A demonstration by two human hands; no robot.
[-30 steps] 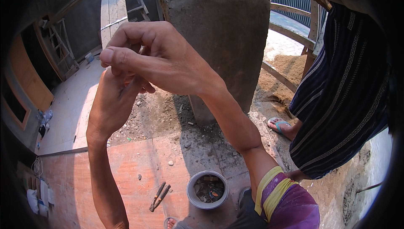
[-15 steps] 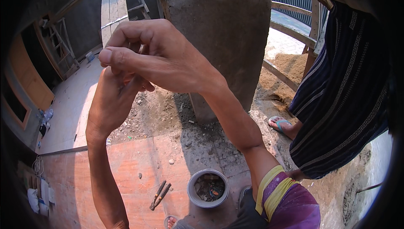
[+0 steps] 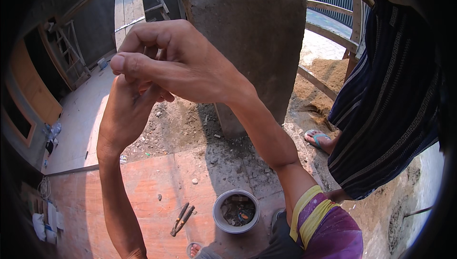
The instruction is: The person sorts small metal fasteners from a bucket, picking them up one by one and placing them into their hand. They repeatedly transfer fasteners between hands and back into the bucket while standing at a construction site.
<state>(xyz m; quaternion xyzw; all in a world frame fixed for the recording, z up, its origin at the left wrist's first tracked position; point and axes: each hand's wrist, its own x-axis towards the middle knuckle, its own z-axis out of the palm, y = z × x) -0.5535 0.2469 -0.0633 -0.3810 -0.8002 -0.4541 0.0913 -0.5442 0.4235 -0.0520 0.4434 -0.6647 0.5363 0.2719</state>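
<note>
My right hand (image 3: 183,64) is raised in front of the rough grey pillar (image 3: 252,35). Its fingers are curled and the thumb presses against the bent index finger. Directly beneath, my left hand (image 3: 126,116) points upward and meets the right one. Its fingers look bent in, though the right hand covers most of them. Whatever the two hands pinch between them is hidden. On the floor below lie pliers (image 3: 182,221) with dark handles, beside a pale bucket (image 3: 220,223) with dark debris inside.
Another person in a dark patterned wrap (image 3: 381,111) stands close at the right, a sandalled foot (image 3: 318,139) near the pillar. Rubble (image 3: 190,121) surrounds the pillar's base. Behind are a long plank (image 3: 129,4), a ladder (image 3: 71,52), a sand heap (image 3: 328,75) and wooden rails (image 3: 331,35).
Both hands keep the same hold, with barely any movement. The view has shifted slightly, and the other person's wrap hangs a little differently.
</note>
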